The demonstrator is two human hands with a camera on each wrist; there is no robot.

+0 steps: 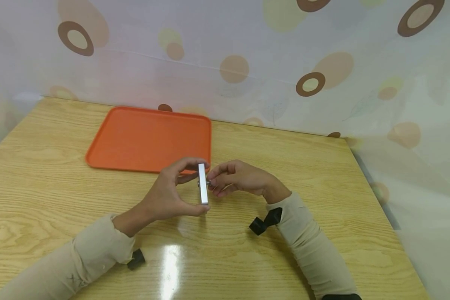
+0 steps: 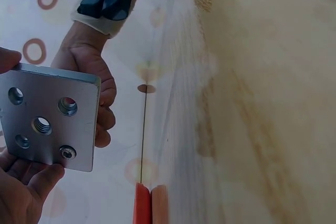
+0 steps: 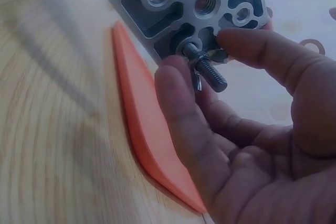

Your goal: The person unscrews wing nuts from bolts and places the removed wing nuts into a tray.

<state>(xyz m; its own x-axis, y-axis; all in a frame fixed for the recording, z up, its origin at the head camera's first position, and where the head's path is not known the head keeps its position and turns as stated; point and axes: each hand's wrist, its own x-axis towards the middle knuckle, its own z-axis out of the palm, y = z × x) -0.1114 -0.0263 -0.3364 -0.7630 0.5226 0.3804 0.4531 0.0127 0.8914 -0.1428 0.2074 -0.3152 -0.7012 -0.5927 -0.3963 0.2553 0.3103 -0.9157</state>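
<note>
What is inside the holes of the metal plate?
One corner hole of the metal plate holds a bolt; the other four holes show none. Its head shows on the smooth face, its threaded end, with a wing nut, on the ribbed face. The bolt's middle is hidden inside.

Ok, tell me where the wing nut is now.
In the right wrist view, the wing nut is on the bolt, above centre, between the fingers of the right hand, close to the metal plate.

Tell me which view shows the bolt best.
The right wrist view: the bolt and its thread show close up. The left wrist view shows only the bolt head; the head view, tiny ends either side of the plate.
</note>
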